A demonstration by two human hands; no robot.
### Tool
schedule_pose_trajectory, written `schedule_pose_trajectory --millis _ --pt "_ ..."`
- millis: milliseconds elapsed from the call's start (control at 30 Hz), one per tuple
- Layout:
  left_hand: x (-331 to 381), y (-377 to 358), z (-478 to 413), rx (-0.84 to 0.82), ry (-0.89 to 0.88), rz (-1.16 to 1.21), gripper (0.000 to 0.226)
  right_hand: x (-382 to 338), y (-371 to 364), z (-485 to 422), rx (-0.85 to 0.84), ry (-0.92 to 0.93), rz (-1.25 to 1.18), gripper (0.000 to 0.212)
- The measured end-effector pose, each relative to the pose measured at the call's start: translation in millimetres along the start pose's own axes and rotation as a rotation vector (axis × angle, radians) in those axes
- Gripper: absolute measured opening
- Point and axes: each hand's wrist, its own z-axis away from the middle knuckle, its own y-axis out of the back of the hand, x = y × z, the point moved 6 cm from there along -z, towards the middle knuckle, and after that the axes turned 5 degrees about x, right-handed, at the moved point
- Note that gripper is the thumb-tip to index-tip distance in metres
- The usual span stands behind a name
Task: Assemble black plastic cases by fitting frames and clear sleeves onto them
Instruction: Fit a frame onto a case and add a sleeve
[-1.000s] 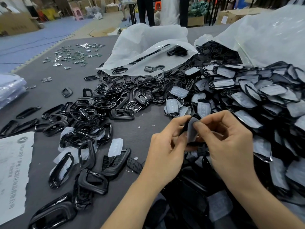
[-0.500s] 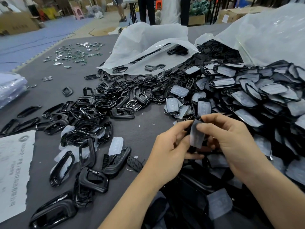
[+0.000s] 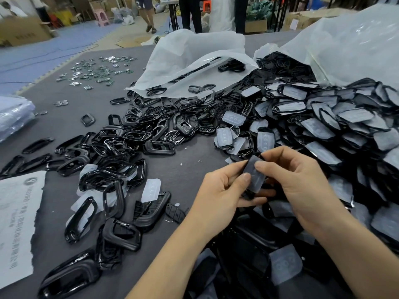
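Observation:
Both hands meet just below the middle of the view over one small black case with a clear sleeve on its face. My left hand grips the case from the left, thumb on the sleeve's lower edge. My right hand pinches the sleeve's upper part with thumb and forefinger. Most of the black case is hidden behind the fingers. Loose black frames lie scattered on the left. A big heap of sleeved cases fills the right.
The grey table carries a white printed sheet at the left edge, small shiny metal parts at the far left, and two open white plastic bags at the back. People's legs stand beyond the table.
The sleeve has come round from edge-on to lying flat against the case. Both hands have shifted slightly lower and kept hold of the piece.

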Motion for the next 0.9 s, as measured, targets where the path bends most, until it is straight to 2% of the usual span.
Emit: schedule_pose_trajectory --millis 100,233,400,600,900 --pt "-3.3 1.1 -1.8 -0.001 0.036 -0.018 0.056 -1.6 -0.4 0.9 -0.028 -0.003 0.040 0.024" --pt "-2.0 0.1 0.2 0.038 0.034 -0.003 0.055 -6.3 0.6 -0.5 -0.017 0.053 0.107 0.011" --pt "-1.5 0.4 0.9 0.078 0.028 -0.028 0.049 -10.7 -3.3 -0.4 -0.002 0.165 0.267 0.018" --pt "-1.3 9.0 2.0 0.213 -0.042 -0.124 0.030 -11.6 -1.5 0.4 0.020 0.166 0.258 0.015" --pt "3.9 9.7 3.4 0.217 -0.060 -0.256 0.029 -5.8 0.1 -1.1 0.031 0.175 0.272 0.017"
